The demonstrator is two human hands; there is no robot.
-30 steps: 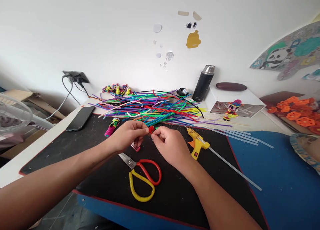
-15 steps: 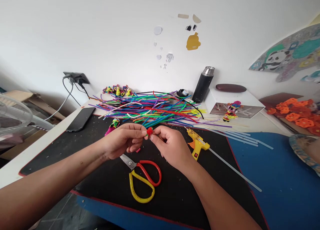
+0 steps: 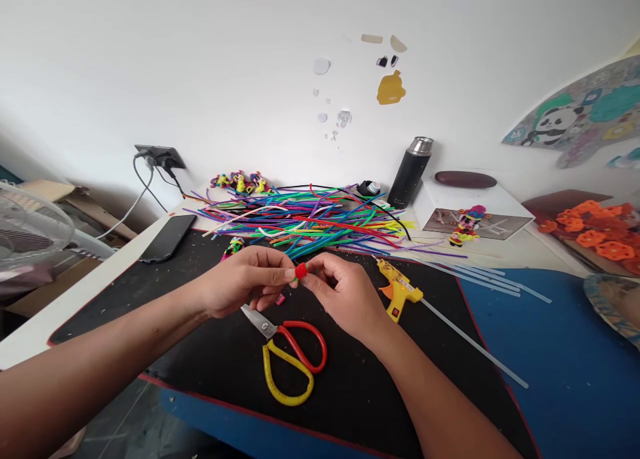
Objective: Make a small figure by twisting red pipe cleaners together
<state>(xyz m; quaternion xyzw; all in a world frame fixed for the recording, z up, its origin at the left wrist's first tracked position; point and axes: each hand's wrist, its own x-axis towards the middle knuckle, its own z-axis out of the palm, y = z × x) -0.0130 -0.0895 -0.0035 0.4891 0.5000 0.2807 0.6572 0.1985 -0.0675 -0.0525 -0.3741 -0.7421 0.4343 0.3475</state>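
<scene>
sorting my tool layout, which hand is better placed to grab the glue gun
Probably the right hand: the yellow glue gun lies close by, on that side. The left hand is farther off, with the right between. Both seem to pinch the small red piece, so either would need to let go.

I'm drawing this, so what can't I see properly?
In the head view:
Red piece: partly covered by fingers; shape too small to tell.
Little figure: lower part hidden by the left hand.
Fan: cut off by the picture's left edge.
Panda drawing: cut off by the right edge.
</scene>
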